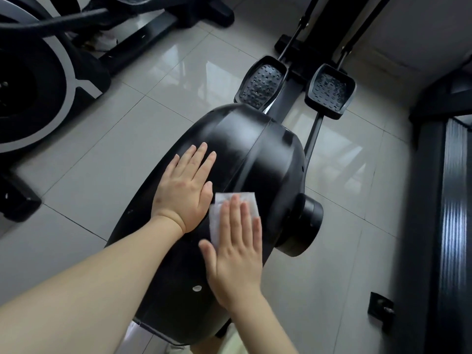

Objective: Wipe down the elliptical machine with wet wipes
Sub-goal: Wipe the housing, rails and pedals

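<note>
Head view: my right hand (236,251) presses a white wet wipe (233,210) flat, fingers straight, onto the top of the elliptical's black flywheel housing (268,159). My left hand (187,186) rests open-palmed on the housing, just beside the wipe, holding nothing.

Left hand (185,194) on housing (260,159), left of wipe (217,215); pedals (329,90) beyond.
</note>
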